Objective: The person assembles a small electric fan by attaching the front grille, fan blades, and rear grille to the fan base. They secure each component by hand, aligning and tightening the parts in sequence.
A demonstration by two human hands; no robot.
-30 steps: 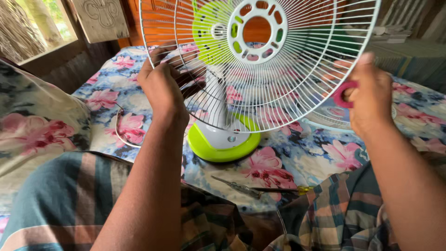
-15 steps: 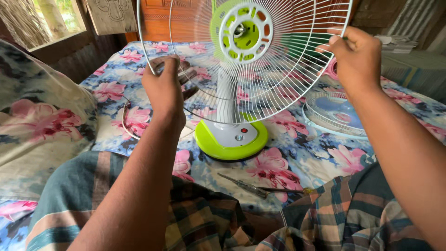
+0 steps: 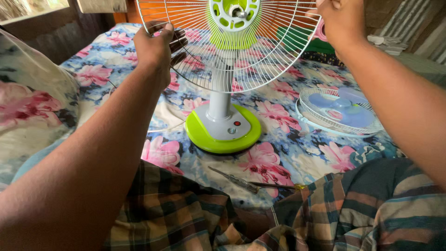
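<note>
A white wire fan guard (image 3: 260, 51) stands upright against the green motor head (image 3: 231, 28) of a table fan. My left hand (image 3: 155, 46) grips the guard's left rim. My right hand (image 3: 341, 18) grips its right rim at the top edge of the view, with a pink ring-shaped part (image 3: 320, 31) showing just beside it. The fan's white neck rises from a round green and grey base (image 3: 223, 128) on the flowered bedsheet (image 3: 288, 158).
A second white guard with a pale blue blade (image 3: 341, 111) inside lies flat at the right. A screwdriver (image 3: 251, 185) lies on the sheet near my checked cloth-covered legs. A flowered pillow (image 3: 28, 111) is at the left. A thin white cord (image 3: 162, 128) runs left of the base.
Both hands carried the guard up and away from me, bringing its centre hub over the fan's motor head. The view tilted down, so the base sits lower in the picture.
</note>
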